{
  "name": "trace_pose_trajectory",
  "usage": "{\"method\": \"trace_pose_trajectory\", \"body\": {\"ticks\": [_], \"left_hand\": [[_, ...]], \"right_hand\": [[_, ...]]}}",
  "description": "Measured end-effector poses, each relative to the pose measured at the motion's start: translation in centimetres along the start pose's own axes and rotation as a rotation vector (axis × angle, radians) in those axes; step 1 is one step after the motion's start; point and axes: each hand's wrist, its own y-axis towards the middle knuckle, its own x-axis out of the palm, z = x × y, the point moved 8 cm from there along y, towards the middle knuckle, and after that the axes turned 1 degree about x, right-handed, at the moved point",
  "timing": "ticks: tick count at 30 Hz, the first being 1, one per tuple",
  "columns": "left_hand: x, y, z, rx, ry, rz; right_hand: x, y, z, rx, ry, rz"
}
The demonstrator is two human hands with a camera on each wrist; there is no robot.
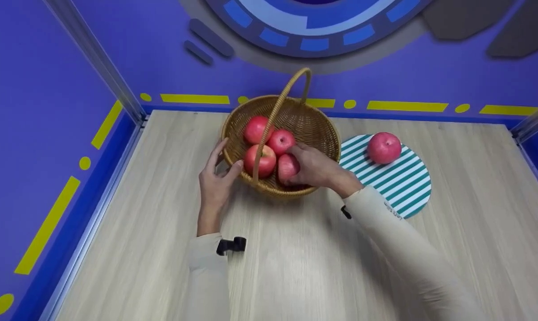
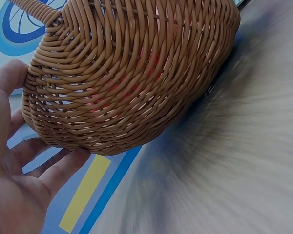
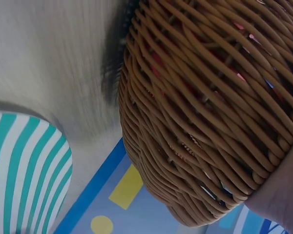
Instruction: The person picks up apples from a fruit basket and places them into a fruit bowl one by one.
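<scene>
A brown wicker basket with an arched handle stands on the table, holding several red apples, among them one apple at the left. Inside the basket's right part, my right hand grips another apple with its fingers and thumb. My left hand touches the outside of the basket at its left, fingers and thumb spread along the wall. In the left wrist view, the fingertips rest against the woven wicker. The right wrist view shows mostly the basket's side; the gripped apple is hidden there.
Right of the basket lies a round green-and-white striped mat, with one apple on it. The pale wooden tabletop meets a blue patterned back wall behind the basket. A metal post stands at the left corner.
</scene>
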Motion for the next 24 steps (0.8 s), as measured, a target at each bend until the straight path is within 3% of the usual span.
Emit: {"method": "trace_pose_trajectory", "body": {"ticks": [9, 19, 24], "left_hand": [[0.1, 0.0, 0.2, -0.004, 0.022, 0.009], [0.0, -0.2, 0.1, -0.016, 0.021, 0.019], [-0.1, -0.2, 0.1, -0.023, 0.009, 0.029]], "right_hand": [[-0.7, -0.5, 0.0, -0.037, 0.039, 0.063], [-1.7, -1.4, 0.1, -0.003, 0.047, 0.116], [-2.3, -2.0, 0.3, 0.014, 0.112, 0.163]]}}
